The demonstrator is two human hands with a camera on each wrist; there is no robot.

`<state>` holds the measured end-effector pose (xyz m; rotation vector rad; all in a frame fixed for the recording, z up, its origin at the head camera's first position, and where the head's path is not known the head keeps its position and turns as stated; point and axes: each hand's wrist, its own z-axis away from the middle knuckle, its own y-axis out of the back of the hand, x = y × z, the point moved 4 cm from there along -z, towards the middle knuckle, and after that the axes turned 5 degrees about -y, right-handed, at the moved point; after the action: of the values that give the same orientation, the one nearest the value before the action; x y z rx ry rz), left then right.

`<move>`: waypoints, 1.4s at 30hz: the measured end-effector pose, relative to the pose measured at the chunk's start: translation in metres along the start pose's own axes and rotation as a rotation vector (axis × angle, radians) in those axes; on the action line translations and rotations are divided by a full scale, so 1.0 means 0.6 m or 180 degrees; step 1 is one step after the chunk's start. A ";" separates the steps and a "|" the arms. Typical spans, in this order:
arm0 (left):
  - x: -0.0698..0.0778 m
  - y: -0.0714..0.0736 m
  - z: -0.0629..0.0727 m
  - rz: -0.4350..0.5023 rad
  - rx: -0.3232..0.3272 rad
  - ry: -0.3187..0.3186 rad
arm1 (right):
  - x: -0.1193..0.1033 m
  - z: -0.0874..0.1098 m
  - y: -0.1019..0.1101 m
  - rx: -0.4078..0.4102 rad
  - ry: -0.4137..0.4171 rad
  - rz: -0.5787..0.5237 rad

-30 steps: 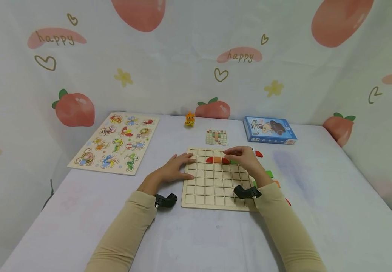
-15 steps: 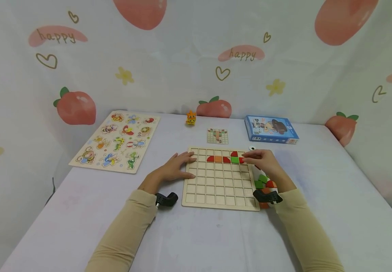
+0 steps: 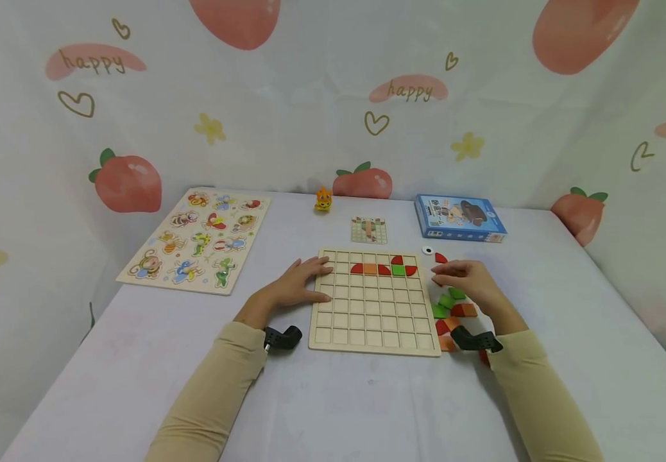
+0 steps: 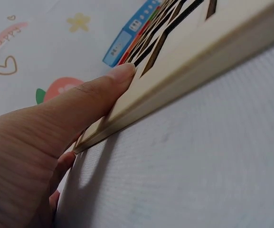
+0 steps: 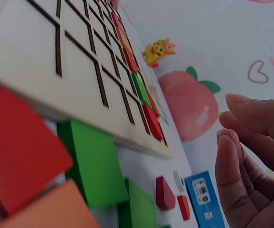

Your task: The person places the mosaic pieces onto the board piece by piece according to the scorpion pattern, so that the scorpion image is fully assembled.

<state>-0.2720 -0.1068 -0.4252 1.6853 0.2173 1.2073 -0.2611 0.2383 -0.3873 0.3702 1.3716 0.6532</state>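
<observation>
A wooden grid board (image 3: 356, 326) lies flat on the table. My left hand (image 3: 298, 285) rests on its left edge with fingers spread, and in the left wrist view the thumb (image 4: 99, 90) presses the top face. In the board's upper part sit a red quarter-round (image 3: 357, 269), an orange square (image 3: 370, 269), another red piece, a green square (image 3: 398, 270) and red pieces (image 3: 410, 271) beside and above it. My right hand (image 3: 471, 280) hovers past the right edge, thumb and fingers bent loosely with nothing between them, over loose green blocks (image 3: 446, 301).
Loose orange blocks (image 3: 447, 344) and red ones lie along the board's right side. Behind are a white eye disc (image 3: 428, 251), a pattern card (image 3: 369, 230), a blue box (image 3: 460, 218) and a small orange toy (image 3: 323, 200). An insect puzzle board (image 3: 197, 240) lies left.
My right hand has moved right, off the board to the loose blocks. Red pieces now show above and right of the green square. My left hand stays put.
</observation>
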 end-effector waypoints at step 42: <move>0.004 0.003 0.004 0.0057 0.0034 -0.0055 | 0.093 0.005 0.038 -0.0097 -0.0270 0.0284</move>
<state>-0.2694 -0.1075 -0.4224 1.7097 0.1988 1.2063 -0.2597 0.2910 -0.4170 0.4317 1.2687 0.7234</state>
